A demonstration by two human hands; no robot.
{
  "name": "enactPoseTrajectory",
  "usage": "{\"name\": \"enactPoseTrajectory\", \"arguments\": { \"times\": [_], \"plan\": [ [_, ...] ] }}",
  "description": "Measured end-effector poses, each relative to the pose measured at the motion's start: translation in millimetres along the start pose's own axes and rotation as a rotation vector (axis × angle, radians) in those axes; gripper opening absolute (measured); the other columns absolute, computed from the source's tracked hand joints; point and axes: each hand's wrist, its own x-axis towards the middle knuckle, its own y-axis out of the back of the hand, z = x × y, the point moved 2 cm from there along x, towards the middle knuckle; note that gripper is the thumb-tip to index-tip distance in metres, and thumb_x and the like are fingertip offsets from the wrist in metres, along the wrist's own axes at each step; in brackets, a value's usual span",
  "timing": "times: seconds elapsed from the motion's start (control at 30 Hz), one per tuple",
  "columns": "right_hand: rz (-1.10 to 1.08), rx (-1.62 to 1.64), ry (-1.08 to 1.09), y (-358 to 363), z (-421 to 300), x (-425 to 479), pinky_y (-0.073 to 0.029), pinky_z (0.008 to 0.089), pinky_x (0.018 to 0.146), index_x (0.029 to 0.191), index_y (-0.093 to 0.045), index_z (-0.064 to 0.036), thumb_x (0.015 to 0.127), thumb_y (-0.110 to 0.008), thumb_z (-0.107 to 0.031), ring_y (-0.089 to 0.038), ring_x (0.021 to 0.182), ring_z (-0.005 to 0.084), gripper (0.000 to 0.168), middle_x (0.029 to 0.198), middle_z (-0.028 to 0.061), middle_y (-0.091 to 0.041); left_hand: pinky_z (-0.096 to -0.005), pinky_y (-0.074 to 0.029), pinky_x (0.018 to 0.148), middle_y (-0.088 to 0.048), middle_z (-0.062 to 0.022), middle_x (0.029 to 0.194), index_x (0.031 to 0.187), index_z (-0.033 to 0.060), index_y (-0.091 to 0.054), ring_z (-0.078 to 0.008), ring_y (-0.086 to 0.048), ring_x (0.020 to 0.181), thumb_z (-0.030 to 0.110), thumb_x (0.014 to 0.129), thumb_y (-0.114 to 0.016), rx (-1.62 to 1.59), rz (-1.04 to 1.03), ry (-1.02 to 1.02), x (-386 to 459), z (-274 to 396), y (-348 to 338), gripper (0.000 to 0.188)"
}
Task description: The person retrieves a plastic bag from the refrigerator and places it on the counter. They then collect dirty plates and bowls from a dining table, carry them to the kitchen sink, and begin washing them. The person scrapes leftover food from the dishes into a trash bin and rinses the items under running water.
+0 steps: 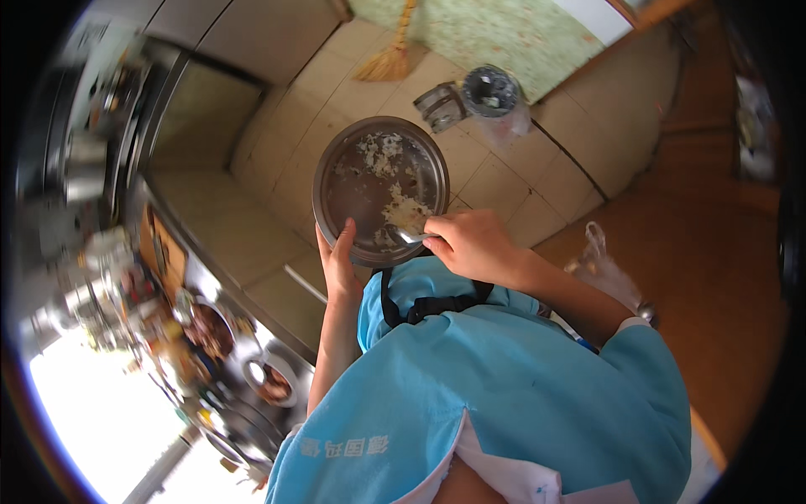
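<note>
My left hand (340,261) grips the near left rim of a round metal bowl (359,201), its thumb over the edge. Inside the bowl lie two loose patches of cooked white rice (380,153), with stray grains around them. A metal spoon (409,237) is held in my right hand (469,242) at the bowl's lower right side. The spoon's head rests at the nearer rice, which partly hides it. The bowl is in front of my blue top, above the tiled floor.
A lined bin (490,91) stands on the tiles, with a straw broom (389,63) beyond. The kitchen counter at left holds a cutting board (165,249), a bowl of reddish-brown food (275,382) and several containers. A plastic bag (604,277) lies at right.
</note>
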Motion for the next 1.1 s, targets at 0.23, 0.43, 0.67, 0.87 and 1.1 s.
{"name": "enactPoseTrajectory", "arguments": {
  "times": [0.23, 0.43, 0.67, 0.87, 1.1],
  "plan": [
    [0.441, -0.057, -0.261, 7, 12, 70, -0.043, 0.0414, 0.055, 0.077, -0.055, -0.009, 0.083, -0.058, -0.016, -0.057, 0.067, 0.0286, 0.010, 0.068, 0.0081, -0.056, -0.0372, -0.029, 0.103, -0.042, -0.0107, 0.132, 0.137, 0.0091, -0.032, -0.0220, -0.037, 0.124, 0.032, 0.089, -0.058, 0.196, -0.324, 0.073, 104, 54, -50, 0.059],
    [0.548, -0.122, -0.377, 19, 25, 162, -0.047, 0.0407, 0.059, 0.077, -0.056, -0.007, 0.077, -0.058, -0.011, -0.060, 0.070, 0.0289, 0.004, 0.071, 0.0102, -0.060, -0.0390, -0.040, 0.093, -0.044, -0.0102, 0.129, 0.137, 0.0117, -0.032, -0.0213, -0.043, 0.118, 0.046, 0.088, -0.055, 0.422, -0.536, 0.236, 151, 87, -95, 0.064],
    [0.669, -0.090, -0.602, 53, 72, 175, -0.047, 0.0436, 0.058, 0.078, -0.058, -0.005, 0.079, -0.053, -0.013, -0.062, 0.068, 0.0332, 0.010, 0.071, 0.0152, -0.063, -0.0346, -0.045, 0.086, -0.051, -0.0064, 0.122, 0.129, 0.0095, -0.040, -0.0186, -0.053, 0.106, 0.032, 0.087, -0.059, 0.395, -0.521, 0.223, 183, 74, -146, 0.051],
    [0.657, -0.077, -0.774, 102, 139, 157, -0.048, 0.0449, 0.062, 0.076, -0.060, -0.005, 0.078, -0.056, -0.013, -0.063, 0.068, 0.0347, 0.010, 0.070, 0.0179, -0.063, -0.0335, -0.040, 0.091, -0.048, -0.0084, 0.124, 0.132, 0.0075, -0.038, -0.0210, -0.047, 0.110, 0.020, 0.086, -0.058, 0.366, -0.491, 0.230, 195, 63, -199, 0.051],
    [0.595, 0.040, -0.843, 144, 205, 143, -0.047, 0.0460, 0.064, 0.074, -0.061, -0.005, 0.080, -0.056, -0.017, -0.063, 0.071, 0.0348, 0.014, 0.072, 0.0180, -0.063, -0.0334, -0.041, 0.090, -0.050, -0.0082, 0.119, 0.128, 0.0070, -0.041, -0.0207, -0.048, 0.107, 0.018, 0.084, -0.057, 0.351, -0.385, 0.191, 192, 50, -273, 0.048]
  ]
}}
